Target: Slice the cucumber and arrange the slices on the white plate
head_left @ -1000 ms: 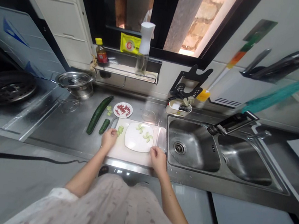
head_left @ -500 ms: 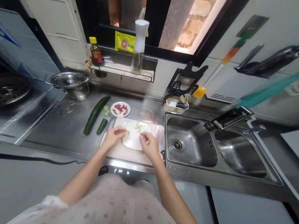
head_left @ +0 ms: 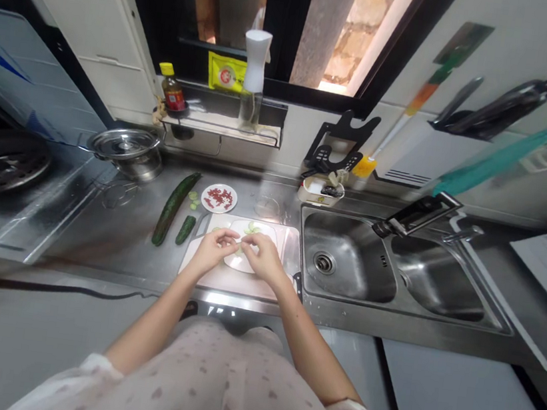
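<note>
My left hand [head_left: 214,249] and my right hand [head_left: 264,257] meet fingertip to fingertip above a white plate [head_left: 241,265]. Pinched between them is a thin, pale green cucumber slice [head_left: 240,250], largely covered by the fingers. At the plate's far side, several cucumber slices [head_left: 252,228] lie in a fanned arrangement. The plate rests on a pale cutting board [head_left: 223,283]. Left of the board are a long cucumber [head_left: 173,211], a short cucumber piece [head_left: 186,230] and a few loose slices. A small white plate [head_left: 218,208] holds chopped red bits.
A double sink [head_left: 347,258] with a black faucet [head_left: 418,214] lies to the right. A knife's black handle [head_left: 298,284] sticks out at the board's right edge. Back left stands a lidded steel pot [head_left: 132,151]. A clear glass bowl [head_left: 267,208] sits behind the board.
My hands have come together over the plate from either side. The slice in my left fingers moved right, and my right fingers now meet it. The view shifted slightly.
</note>
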